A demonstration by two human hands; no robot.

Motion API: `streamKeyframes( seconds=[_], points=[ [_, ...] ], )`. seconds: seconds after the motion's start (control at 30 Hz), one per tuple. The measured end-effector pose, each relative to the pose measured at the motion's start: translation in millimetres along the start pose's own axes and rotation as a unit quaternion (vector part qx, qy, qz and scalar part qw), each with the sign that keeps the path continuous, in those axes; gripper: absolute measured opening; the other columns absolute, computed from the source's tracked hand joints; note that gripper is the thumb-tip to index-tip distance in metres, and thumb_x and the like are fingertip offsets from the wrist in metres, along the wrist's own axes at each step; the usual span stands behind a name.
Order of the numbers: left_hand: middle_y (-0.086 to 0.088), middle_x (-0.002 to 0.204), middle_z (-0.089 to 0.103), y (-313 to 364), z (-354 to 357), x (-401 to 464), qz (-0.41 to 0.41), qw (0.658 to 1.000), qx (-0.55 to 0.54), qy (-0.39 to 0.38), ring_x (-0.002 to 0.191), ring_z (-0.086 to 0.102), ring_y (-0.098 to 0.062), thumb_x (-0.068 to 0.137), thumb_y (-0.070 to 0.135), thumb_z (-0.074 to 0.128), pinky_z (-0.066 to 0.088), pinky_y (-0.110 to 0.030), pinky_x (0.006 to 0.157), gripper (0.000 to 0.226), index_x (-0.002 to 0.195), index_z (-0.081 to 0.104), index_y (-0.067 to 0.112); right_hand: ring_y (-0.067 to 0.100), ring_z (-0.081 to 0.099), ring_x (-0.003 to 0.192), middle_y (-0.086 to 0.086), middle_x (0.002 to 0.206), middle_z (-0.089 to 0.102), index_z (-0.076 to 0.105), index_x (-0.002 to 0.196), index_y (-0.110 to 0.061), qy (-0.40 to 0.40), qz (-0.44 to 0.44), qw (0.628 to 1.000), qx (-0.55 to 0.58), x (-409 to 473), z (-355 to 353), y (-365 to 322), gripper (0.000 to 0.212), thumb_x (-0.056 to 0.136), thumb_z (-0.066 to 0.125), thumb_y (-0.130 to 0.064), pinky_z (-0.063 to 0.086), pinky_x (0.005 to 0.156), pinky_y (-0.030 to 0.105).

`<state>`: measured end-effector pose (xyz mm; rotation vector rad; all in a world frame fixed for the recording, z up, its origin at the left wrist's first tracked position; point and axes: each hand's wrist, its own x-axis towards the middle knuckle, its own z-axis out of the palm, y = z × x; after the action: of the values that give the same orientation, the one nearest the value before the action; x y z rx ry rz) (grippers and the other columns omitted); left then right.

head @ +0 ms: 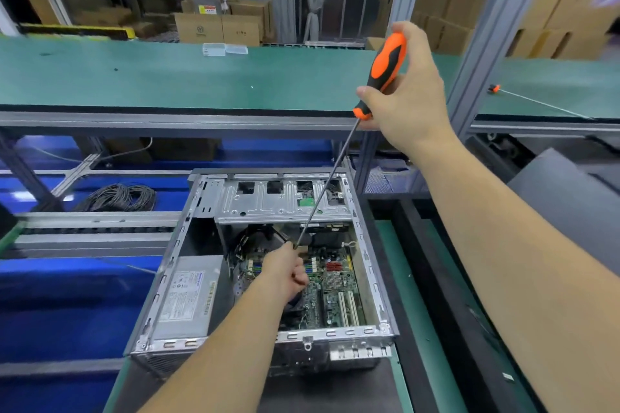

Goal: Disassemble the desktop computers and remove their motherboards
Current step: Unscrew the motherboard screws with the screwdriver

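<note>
The right hand [407,94] is gripping a screwdriver [382,74] at one o'clock; the left hand [285,270] is pinching its tip over the motherboard [330,295] inside the case [268,337].

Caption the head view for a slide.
Right hand steers long screwdriver into open desktop case; left hand guides its tip.

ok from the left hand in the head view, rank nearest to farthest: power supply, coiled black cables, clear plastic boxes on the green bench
From the left hand:
1. Power supply, just left, inside the case.
2. Coiled black cables, up left, outside the case.
3. Clear plastic boxes, far bench edge.
</note>
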<state>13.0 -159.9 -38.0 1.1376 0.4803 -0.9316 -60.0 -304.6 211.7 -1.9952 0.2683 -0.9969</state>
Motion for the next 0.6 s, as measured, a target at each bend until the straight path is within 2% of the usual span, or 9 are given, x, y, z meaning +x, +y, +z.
streamKeyframes(
  seconds=[0.1, 0.17, 0.23, 0.27, 0.3, 0.37, 0.43, 0.5, 0.6],
  points=[
    [0.002, 0.057, 0.033, -4.1, -11.7, 0.6, -0.022, 1.0, -0.02, -0.001, 0.048, 0.024, -0.011, 0.107, 0.033, 0.046, 0.026, -0.019, 0.033, 0.042, 0.069, 0.039, 0.015, 0.028, 0.061, 0.083, 0.003, 0.101, 0.049, 0.037, 0.138, -0.034, -0.006, -0.015, 1.0, -0.023, 0.8, -1.0, 3.0, 0.069, 0.086, 0.068, 0.001, 0.06, 0.057, 0.025],
    [-0.001, 0.058, 0.041, -3.7, -14.8, -3.5, -0.018, 0.999, -0.029, -0.015, 0.049, 0.029, -0.011, 0.106, 0.034, 0.049, 0.03, -0.018, 0.034, 0.042, 0.069, 0.042, 0.014, 0.023, 0.058, 0.081, 0.004, 0.103, 0.051, 0.036, 0.138, -0.035, -0.028, -0.028, 0.997, -0.066, -4.2, 5.8, 9.9, 0.07, 0.085, 0.068, -0.001, 0.059, 0.062, 0.02],
    [-0.003, 0.055, 0.041, 2.6, -14.5, -8.7, 0.046, 0.997, 0.06, 0.014, 0.043, 0.03, -0.013, 0.104, 0.028, 0.051, 0.027, -0.019, 0.036, 0.039, 0.069, 0.044, 0.013, 0.024, 0.054, 0.08, 0.005, 0.103, 0.054, 0.034, 0.139, -0.037, -0.046, -0.03, 0.993, -0.109, -14.3, 17.1, 21.9, 0.07, 0.086, 0.068, -0.005, 0.051, 0.068, 0.023],
    [-0.004, 0.055, 0.04, 6.7, -15.4, -11.9, 0.107, 0.979, 0.165, 0.053, 0.042, 0.029, -0.015, 0.103, 0.025, 0.052, 0.025, -0.02, 0.04, 0.038, 0.068, 0.044, 0.012, 0.026, 0.052, 0.082, 0.005, 0.103, 0.055, 0.033, 0.14, -0.038, -0.054, -0.025, 0.991, -0.12, -19.9, 22.5, 29.0, 0.071, 0.087, 0.067, -0.007, 0.044, 0.071, 0.025],
    [-0.005, 0.054, 0.039, 10.4, -18.7, -15.5, 0.177, 0.933, 0.295, 0.101, 0.042, 0.03, -0.018, 0.1, 0.023, 0.052, 0.025, -0.023, 0.044, 0.038, 0.065, 0.043, 0.012, 0.028, 0.051, 0.083, 0.006, 0.102, 0.055, 0.031, 0.14, -0.04, -0.062, -0.018, 0.99, -0.126, -25.3, 27.2, 36.5, 0.071, 0.088, 0.067, -0.008, 0.04, 0.074, 0.025],
    [-0.003, 0.05, 0.039, 11.3, -30.1, -25.4, 0.28, 0.797, 0.514, 0.147, 0.045, 0.034, -0.02, 0.096, 0.026, 0.049, 0.025, -0.027, 0.047, 0.044, 0.055, 0.037, 0.014, 0.026, 0.054, 0.081, 0.006, 0.101, 0.055, 0.028, 0.14, -0.043, -0.076, -0.003, 0.989, -0.127, -34.3, 34.3, 50.4, 0.071, 0.09, 0.066, -0.009, 0.041, 0.075, 0.03],
    [0.001, 0.049, 0.045, 3.3, -41.2, -32.1, 0.307, 0.693, 0.633, 0.155, 0.047, 0.041, -0.019, 0.096, 0.031, 0.046, 0.03, -0.025, 0.047, 0.047, 0.053, 0.038, 0.016, 0.02, 0.053, 0.078, 0.006, 0.101, 0.056, 0.028, 0.139, -0.045, -0.083, 0.008, 0.988, -0.131, -41.7, 39.1, 62.3, 0.071, 0.091, 0.066, -0.01, 0.04, 0.075, 0.032],
    [0.001, 0.06, 0.054, -4.5, -45.1, -33.9, 0.318, 0.638, 0.683, 0.16, 0.055, 0.05, -0.019, 0.1, 0.032, 0.044, 0.041, -0.027, 0.052, 0.04, 0.062, 0.045, 0.018, 0.024, 0.054, 0.082, 0.005, 0.1, 0.058, 0.028, 0.139, -0.045, -0.08, 0.02, 0.989, -0.125, -45.7, 42.2, 71.1, 0.07, 0.091, 0.067, -0.011, 0.039, 0.073, 0.03],
    [-0.004, 0.095, 0.067, -4.9, -41.9, -32.3, 0.319, 0.607, 0.712, 0.153, 0.085, 0.062, -0.026, 0.101, 0.027, 0.046, 0.05, -0.035, 0.071, 0.014, 0.097, 0.055, 0.017, 0.013, 0.054, 0.078, 0.005, 0.096, 0.059, 0.028, 0.14, -0.044, -0.072, 0.022, 0.989, -0.131, -48.9, 44.3, 79.7, 0.07, 0.091, 0.067, -0.012, 0.036, 0.063, 0.023]
  ],
)
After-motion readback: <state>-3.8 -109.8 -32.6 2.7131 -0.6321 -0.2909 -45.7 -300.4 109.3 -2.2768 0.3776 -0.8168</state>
